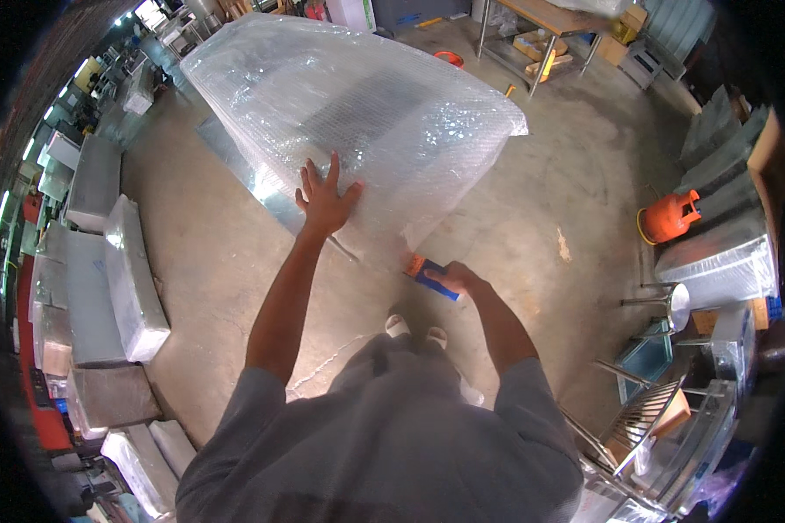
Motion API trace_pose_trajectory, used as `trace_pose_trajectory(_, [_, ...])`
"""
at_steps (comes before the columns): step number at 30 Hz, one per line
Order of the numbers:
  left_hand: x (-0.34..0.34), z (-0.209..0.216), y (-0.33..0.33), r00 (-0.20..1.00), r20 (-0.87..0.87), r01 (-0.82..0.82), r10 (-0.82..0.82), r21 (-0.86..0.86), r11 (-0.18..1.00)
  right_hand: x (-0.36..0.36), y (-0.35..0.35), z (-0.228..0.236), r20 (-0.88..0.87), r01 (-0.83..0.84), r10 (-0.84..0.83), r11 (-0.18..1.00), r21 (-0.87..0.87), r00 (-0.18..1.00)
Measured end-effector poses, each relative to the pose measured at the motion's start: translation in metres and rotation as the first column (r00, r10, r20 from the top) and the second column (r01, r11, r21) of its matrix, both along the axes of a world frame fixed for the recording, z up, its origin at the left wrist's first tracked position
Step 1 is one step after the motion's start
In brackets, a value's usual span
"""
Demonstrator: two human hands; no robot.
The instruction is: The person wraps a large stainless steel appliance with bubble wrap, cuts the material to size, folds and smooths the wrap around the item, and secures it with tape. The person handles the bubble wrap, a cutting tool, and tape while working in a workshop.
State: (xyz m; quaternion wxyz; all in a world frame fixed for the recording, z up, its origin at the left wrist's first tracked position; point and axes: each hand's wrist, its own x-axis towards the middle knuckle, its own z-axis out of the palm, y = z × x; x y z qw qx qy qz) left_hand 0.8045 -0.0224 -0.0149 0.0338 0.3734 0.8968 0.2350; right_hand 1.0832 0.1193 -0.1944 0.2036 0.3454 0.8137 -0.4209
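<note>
A large piece wrapped in clear bubble wrap [358,105] stands in front of me, and its wrapping hangs down at the near side. My left hand [327,205] lies on the near edge of the wrap with its fingers spread. Lower and to the right, my right hand [455,277] is closed around a blue-and-orange oblong item [433,279], whose exact kind I cannot make out. The item's orange end is close to the bottom corner of the hanging wrap; whether they touch is unclear.
Wrapped metal panels and boxes [138,279] line the left side. An orange gas cylinder [669,217] stands on the right, near more wrapped panels [724,261]. Metal racks and frames [645,423] are at the lower right. A wooden-topped table [549,15] stands at the back.
</note>
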Motion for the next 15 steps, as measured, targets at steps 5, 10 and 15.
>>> trace_pose_trajectory(5, [0.001, -0.013, -0.002, 0.999, -0.038, 0.012, -0.008, 0.110, 0.994, -0.011, -0.006, 0.012, 0.250, -0.281, 0.199, 0.891, 0.357, 0.948])
trace_pose_trajectory(10, [-0.002, -0.024, -0.002, 0.995, -0.098, 0.007, 0.002, 0.086, 0.996, 0.038, -0.039, -0.051, 0.217, 0.380, -0.370, 0.925, -0.007, 0.903])
trace_pose_trajectory(15, [-0.017, -0.022, -0.050, 0.970, -0.117, 0.242, -0.213, 0.365, 0.899, 0.002, -0.068, -0.110, -0.142, 0.881, -0.942, 0.336, -0.334, 0.305])
